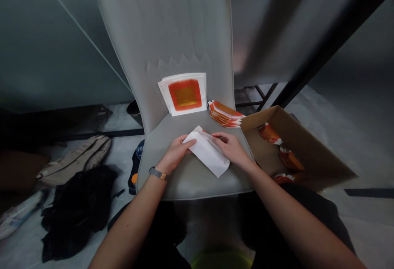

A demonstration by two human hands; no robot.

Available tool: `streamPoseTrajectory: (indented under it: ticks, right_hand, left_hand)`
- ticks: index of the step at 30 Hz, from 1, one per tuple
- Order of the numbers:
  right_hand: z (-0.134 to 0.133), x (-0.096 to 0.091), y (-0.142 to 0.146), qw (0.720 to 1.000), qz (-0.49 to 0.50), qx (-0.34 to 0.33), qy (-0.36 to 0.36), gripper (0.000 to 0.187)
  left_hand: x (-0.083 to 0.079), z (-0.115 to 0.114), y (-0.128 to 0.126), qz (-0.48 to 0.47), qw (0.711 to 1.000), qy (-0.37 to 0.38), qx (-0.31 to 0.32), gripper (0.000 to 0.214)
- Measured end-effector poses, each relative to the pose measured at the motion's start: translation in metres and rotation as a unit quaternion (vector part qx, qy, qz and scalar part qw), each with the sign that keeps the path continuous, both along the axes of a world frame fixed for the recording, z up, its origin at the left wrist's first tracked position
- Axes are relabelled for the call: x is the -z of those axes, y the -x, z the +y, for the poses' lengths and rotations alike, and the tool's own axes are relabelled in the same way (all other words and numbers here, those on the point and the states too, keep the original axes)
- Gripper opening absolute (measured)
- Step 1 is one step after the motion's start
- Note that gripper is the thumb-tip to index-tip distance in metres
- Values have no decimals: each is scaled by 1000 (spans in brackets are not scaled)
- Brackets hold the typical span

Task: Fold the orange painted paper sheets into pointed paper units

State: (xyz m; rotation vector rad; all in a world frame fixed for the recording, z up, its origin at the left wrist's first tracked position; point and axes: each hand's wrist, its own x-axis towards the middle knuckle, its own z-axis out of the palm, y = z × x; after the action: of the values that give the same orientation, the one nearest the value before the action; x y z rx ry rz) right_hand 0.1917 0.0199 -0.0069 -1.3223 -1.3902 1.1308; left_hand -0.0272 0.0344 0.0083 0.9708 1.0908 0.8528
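Observation:
A white folded paper sheet (207, 152) lies on the seat of a grey chair (172, 47). My left hand (175, 153) pinches its left end, fingers closed on the edge. My right hand (231, 148) presses and grips its upper right part. A sliver of orange shows at the paper's top edge. A stack of flat white sheets with an orange square print (184, 93) leans against the chair back. Beside it sits a pile of folded orange-and-white pieces (226, 114). A watch is on my left wrist.
An open cardboard box (308, 150) right of the chair holds several folded orange pieces (271, 133). A beige bag (76, 158) and black clothing (76, 211) lie on the floor at left. A dark table leg (323, 51) slants at upper right.

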Motion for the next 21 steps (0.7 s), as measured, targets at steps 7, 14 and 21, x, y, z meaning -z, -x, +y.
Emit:
streamPoseTrajectory:
  ticks: [7,14,21]
  right_hand:
    - [2,8,0,999,-23,-27,-5,23]
    - [-3,8,-10,977,-187,-94,-34,47]
    - [-9,10,-25,933,-311,-140,-111,37]
  left_hand:
    - [4,0,3,81,997,5,-13,35]
    - [5,1,13,129,990,26,-56,34]
    - [6,-3,20,472,845,-243,-55,40]
